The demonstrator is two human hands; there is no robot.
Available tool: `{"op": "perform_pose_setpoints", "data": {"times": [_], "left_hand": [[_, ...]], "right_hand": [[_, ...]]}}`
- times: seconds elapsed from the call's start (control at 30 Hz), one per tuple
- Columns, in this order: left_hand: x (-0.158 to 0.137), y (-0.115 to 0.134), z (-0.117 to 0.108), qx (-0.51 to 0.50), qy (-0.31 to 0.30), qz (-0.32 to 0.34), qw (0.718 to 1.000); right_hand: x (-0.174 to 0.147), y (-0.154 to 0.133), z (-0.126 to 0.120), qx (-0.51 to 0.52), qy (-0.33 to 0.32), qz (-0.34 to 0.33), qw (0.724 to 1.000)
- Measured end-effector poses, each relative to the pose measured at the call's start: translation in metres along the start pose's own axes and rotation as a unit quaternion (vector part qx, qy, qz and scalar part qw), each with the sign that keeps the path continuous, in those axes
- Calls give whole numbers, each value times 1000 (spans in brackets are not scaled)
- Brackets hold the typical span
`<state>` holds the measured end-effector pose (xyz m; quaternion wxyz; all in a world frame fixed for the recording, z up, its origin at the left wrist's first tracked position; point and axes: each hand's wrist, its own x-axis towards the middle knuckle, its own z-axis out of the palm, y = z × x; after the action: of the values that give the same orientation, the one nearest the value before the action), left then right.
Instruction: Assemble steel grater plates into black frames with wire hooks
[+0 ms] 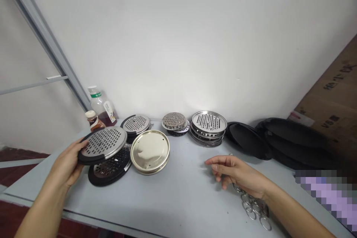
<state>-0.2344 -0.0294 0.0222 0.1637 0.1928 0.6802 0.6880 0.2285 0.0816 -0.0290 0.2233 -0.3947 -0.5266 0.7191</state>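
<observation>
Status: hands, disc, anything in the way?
Left hand gripping perforated disc. Right hand empty, near metal rings. Close to held disc: gold-toned disc, lower black disc.

Light: bright, even illumination is covering the pale wall | Glare: gold disc is mirroring whitish patches; perforated disc is giving a softer sheen | Shadow: soft shade is gathering around the black dishes | Distortion: edges are stretching, cardboard lettering blurring | Mosaic: coarse pixels are masking the lower right
</observation>
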Motion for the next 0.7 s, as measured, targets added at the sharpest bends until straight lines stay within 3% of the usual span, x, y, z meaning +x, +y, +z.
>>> {"op": "perform_pose_setpoints", "data": {"times": [0.13,0.3,0.47,0.6,0.7], "left_hand": [[-2,-19,9,2,-64,-35,997],[-8,-30,6,53,-69,-54,995],[-11,-27,-10,174,-67,-60,981],[-8,-19,-20,290,-54,-20,955],[-2,-18,-29,424,-72,44,902]], "right_hand": [[1,2,0,-7,4,-2,1000],[4,5,-1,-18,2,-8,1000],[4,7,0,-27,-5,-12,1000],[4,7,1,-34,-4,-11,999],[5,7,1,-34,-3,-13,999]]}}
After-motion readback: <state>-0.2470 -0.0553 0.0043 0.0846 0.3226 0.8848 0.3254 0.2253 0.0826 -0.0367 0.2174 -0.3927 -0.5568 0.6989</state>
